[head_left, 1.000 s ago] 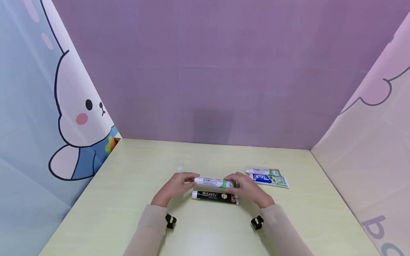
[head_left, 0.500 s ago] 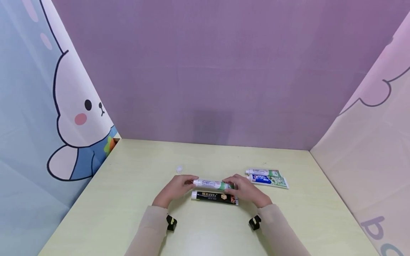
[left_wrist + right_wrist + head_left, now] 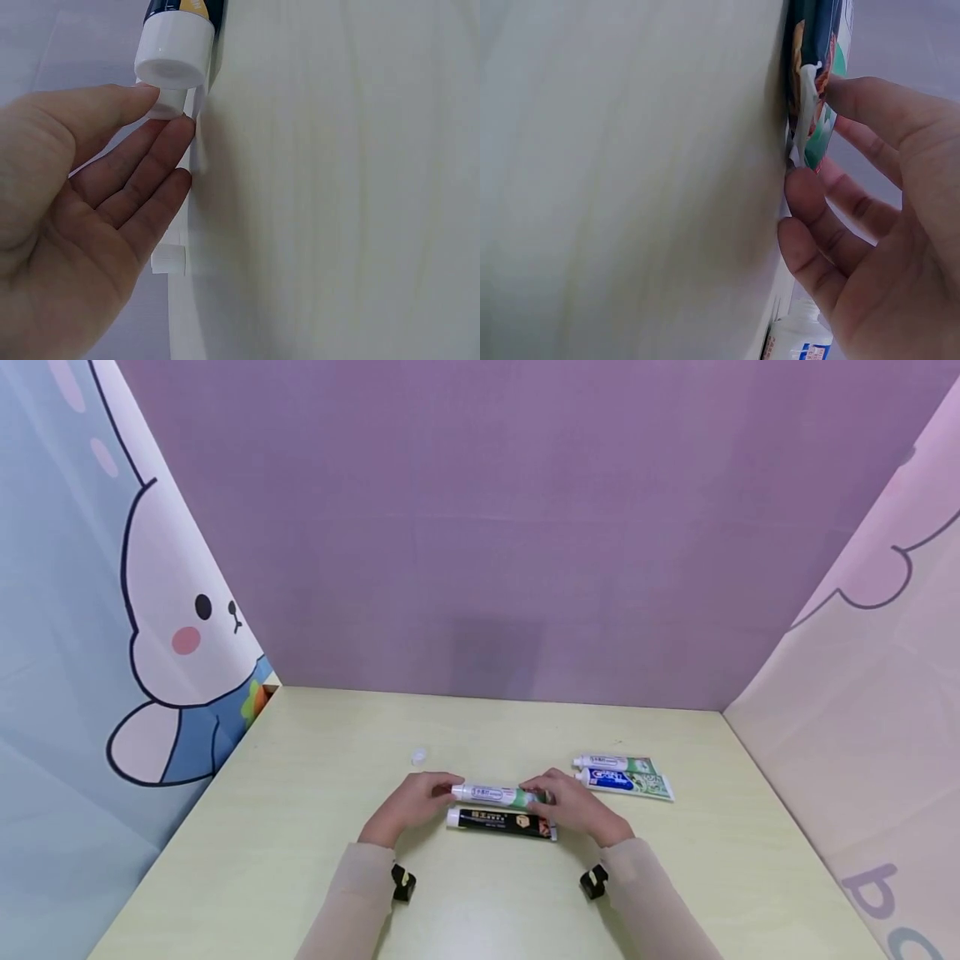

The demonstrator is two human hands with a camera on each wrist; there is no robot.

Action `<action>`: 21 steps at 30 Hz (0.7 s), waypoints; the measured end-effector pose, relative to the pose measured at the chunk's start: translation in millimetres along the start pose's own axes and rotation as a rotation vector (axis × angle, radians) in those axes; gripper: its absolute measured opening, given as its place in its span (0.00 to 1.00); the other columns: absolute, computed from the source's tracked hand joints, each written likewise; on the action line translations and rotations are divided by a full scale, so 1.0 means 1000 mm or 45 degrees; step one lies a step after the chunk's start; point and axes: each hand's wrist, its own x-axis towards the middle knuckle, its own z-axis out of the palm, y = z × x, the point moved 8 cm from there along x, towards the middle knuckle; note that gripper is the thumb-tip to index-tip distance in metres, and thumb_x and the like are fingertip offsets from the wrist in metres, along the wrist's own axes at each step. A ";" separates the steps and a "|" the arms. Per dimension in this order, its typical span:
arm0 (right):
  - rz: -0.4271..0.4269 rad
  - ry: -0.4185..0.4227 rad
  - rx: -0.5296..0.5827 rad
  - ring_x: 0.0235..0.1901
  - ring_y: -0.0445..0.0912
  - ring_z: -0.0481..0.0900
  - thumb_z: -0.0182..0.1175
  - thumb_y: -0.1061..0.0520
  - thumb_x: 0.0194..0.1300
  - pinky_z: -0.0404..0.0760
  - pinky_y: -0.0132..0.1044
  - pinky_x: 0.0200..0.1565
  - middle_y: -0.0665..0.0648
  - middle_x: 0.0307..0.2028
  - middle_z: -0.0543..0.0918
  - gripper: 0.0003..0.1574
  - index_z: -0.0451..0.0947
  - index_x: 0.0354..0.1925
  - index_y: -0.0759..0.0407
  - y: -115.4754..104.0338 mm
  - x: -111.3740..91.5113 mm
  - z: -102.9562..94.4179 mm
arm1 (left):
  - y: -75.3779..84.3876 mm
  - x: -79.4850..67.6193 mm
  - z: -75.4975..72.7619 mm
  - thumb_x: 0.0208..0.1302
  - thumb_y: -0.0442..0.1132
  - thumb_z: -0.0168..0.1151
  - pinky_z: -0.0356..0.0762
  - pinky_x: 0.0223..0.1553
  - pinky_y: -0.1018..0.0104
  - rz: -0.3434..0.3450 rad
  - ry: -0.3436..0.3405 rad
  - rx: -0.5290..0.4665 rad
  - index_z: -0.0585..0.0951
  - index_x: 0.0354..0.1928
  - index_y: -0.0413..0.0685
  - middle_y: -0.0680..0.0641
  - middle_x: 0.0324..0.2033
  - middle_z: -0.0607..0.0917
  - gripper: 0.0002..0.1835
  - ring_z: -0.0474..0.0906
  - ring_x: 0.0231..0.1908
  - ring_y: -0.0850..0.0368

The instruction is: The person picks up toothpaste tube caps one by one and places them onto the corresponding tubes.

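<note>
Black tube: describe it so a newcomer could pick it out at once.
On the pale table, find the left hand and right hand holding a white and green tube. The black tube lies beside it, nearer the wearer, white cap pointing left. No other tube there is mostly black.

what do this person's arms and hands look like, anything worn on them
The left hand and right hand are bare, without gloves. The left sleeve and right sleeve are long, plain and pale beige, ending near the wrists. A small, blocky black left wrist device and matching right wrist device each show a yellowish patch. No cables are visible.
</note>
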 end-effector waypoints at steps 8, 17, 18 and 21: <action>-0.009 -0.032 -0.008 0.38 0.42 0.72 0.63 0.54 0.71 0.76 0.36 0.38 0.52 0.46 0.77 0.23 0.79 0.61 0.57 -0.006 -0.001 0.000 | -0.001 -0.002 0.000 0.71 0.31 0.60 0.77 0.57 0.52 -0.014 -0.023 0.001 0.82 0.58 0.41 0.43 0.51 0.85 0.15 0.81 0.51 0.50; -0.032 -0.035 0.009 0.36 0.43 0.72 0.63 0.56 0.70 0.76 0.36 0.37 0.56 0.46 0.78 0.22 0.79 0.60 0.61 -0.010 -0.004 -0.003 | 0.002 -0.003 0.001 0.70 0.32 0.61 0.77 0.55 0.52 -0.027 -0.066 -0.014 0.82 0.58 0.42 0.45 0.50 0.85 0.16 0.81 0.50 0.51; -0.032 -0.038 0.010 0.36 0.43 0.72 0.63 0.56 0.70 0.76 0.36 0.37 0.56 0.46 0.78 0.22 0.79 0.60 0.61 -0.011 -0.004 -0.003 | 0.002 -0.003 0.001 0.71 0.32 0.60 0.78 0.55 0.52 -0.029 -0.071 -0.016 0.82 0.58 0.42 0.45 0.50 0.85 0.16 0.81 0.50 0.52; -0.025 -0.034 0.005 0.37 0.43 0.73 0.63 0.55 0.71 0.77 0.37 0.38 0.56 0.46 0.77 0.22 0.78 0.60 0.61 -0.010 -0.004 -0.003 | 0.001 -0.003 0.000 0.71 0.33 0.60 0.78 0.54 0.54 -0.038 -0.072 -0.027 0.81 0.58 0.42 0.46 0.49 0.85 0.16 0.81 0.49 0.53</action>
